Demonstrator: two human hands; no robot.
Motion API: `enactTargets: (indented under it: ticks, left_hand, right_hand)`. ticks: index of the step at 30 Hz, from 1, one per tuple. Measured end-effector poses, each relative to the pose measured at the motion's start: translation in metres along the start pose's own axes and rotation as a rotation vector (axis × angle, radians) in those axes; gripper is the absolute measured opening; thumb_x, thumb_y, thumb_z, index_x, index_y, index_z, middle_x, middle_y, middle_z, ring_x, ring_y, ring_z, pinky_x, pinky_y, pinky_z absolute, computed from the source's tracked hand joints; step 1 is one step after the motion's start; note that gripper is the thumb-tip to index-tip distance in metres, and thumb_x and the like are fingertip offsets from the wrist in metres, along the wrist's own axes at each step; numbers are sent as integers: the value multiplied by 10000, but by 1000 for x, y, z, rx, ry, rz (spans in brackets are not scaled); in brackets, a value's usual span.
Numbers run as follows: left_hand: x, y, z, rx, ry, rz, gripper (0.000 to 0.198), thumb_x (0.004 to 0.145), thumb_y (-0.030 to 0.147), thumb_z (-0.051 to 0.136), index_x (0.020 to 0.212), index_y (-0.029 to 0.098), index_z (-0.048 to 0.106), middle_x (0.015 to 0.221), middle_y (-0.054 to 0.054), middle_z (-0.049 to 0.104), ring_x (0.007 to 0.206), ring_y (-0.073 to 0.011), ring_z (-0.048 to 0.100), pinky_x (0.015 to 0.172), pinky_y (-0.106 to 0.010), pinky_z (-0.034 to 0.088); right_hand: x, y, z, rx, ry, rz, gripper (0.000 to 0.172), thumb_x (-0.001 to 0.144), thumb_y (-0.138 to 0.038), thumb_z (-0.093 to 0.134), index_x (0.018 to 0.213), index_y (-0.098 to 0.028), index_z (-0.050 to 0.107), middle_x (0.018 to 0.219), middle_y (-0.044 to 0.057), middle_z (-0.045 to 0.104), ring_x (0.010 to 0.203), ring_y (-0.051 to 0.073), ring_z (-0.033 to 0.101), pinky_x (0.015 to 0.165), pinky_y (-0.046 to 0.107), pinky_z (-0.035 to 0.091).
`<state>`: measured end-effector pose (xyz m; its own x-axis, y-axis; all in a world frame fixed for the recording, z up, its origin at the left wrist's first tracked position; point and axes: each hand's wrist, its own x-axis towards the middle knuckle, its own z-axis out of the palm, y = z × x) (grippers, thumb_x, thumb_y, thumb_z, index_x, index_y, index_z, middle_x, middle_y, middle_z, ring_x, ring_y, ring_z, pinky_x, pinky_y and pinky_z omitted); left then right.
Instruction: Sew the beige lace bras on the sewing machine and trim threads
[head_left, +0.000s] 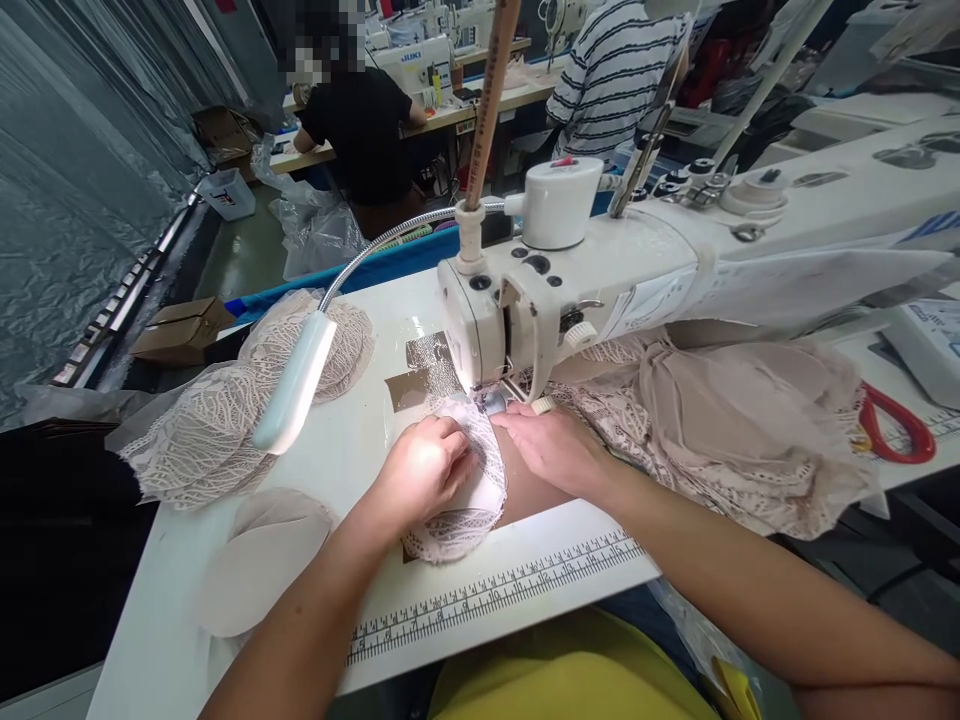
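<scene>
My left hand (429, 468) rests on an oval cream lace piece (465, 525), its fingers curled in and gripping the fabric. The lace piece's far end lies near the presser foot (493, 402) of a white sewing machine (480, 310). Just right of the foot, my right hand (551, 445) holds plain beige fabric (529, 490) with its fingers pressed together and fingertips close to the metal. That beige fabric lies beside the lace piece on the white table (525, 545). My right thumb is mostly hidden.
Lace pieces (195, 430) lie stacked at left, near round sheer pieces (259, 570). A lamp (296, 385) on a bendable neck hangs over the table. Beige lace garments (735, 430) and red-handled scissors (900, 425) lie at right. Two people (360, 130) sit at machines beyond.
</scene>
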<state>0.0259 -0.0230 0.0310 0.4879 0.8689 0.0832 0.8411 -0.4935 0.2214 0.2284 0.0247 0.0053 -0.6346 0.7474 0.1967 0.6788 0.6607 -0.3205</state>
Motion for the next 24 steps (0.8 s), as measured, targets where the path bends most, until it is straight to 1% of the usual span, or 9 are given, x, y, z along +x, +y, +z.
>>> enactTargets:
  ticks: [2, 4, 6, 8, 9, 11, 16, 19, 24]
  left_hand:
    - [1, 0, 0, -21, -9, 16, 241, 891, 263, 463, 785, 144, 644, 781, -78, 612, 736, -190, 553, 673, -316, 467]
    - [2, -1, 1, -25, -14, 25, 228, 889, 256, 463, 815, 141, 645, 811, -84, 625, 747, -194, 561, 682, -323, 470]
    - [2, -1, 3, -18, -10, 46, 227, 889, 251, 462, 955, 134, 645, 942, -104, 651, 814, -209, 580, 728, -344, 477]
    - [2, -2, 5, 9, 1, 76, 304, 891, 256, 459, 1127, 128, 601, 1133, -119, 632, 895, -229, 583, 777, -371, 479]
    - [2, -3, 7, 28, 6, 90, 344, 894, 263, 453, 1187, 128, 575, 1212, -118, 606, 917, -237, 579, 791, -383, 477]
    - [3, -5, 11, 68, 0, 106, 383, 902, 275, 436, 1237, 132, 553, 1295, -105, 567, 910, -241, 574, 792, -396, 475]
    - [7, -11, 13, 107, -22, 114, 398, 905, 254, 412, 1255, 135, 557, 1319, -94, 555, 872, -237, 554, 786, -407, 472]
    - [8, -14, 14, 111, -7, 120, 404, 883, 219, 433, 1260, 137, 554, 1321, -92, 554, 906, -249, 536, 797, -421, 468]
    - [9, -19, 19, 108, 27, 157, 431, 837, 134, 463, 1260, 128, 546, 1318, -88, 555, 996, -266, 512, 837, -430, 463]
  right_hand:
    - [0, 0, -1, 3, 7, 1, 306, 839, -107, 451, 1001, -208, 690, 848, 35, 661, 650, 146, 501, 604, 258, 336]
    - [-1, 0, -2, 9, -4, -11, 314, 842, -100, 441, 1016, -199, 684, 849, 34, 654, 624, 136, 476, 588, 255, 322]
    - [-1, -2, -2, 19, -31, -39, 326, 854, -96, 427, 1048, -190, 671, 849, 31, 643, 607, 125, 451, 578, 252, 307]
    - [-2, -3, -2, 14, -51, -58, 325, 866, -101, 421, 1066, -182, 664, 849, 31, 630, 615, 121, 440, 576, 251, 295]
    - [-2, -4, -2, 4, -55, -59, 320, 868, -106, 424, 1069, -179, 663, 850, 32, 623, 620, 121, 436, 575, 252, 288]
    - [-2, -6, -2, -24, -58, -56, 310, 868, -113, 435, 1063, -180, 665, 857, 32, 615, 627, 124, 427, 567, 258, 273]
    - [0, -7, 0, -82, -61, -41, 304, 873, -121, 430, 1056, -179, 664, 811, 32, 605, 645, 141, 432, 557, 274, 257]
    - [1, -7, 2, -99, -53, -35, 311, 885, -133, 413, 1078, -176, 654, 832, 38, 620, 663, 148, 450, 568, 277, 268]
    - [2, -9, 2, -121, -71, -21, 312, 867, -131, 441, 1098, -183, 646, 853, 42, 625, 697, 156, 480, 563, 282, 274]
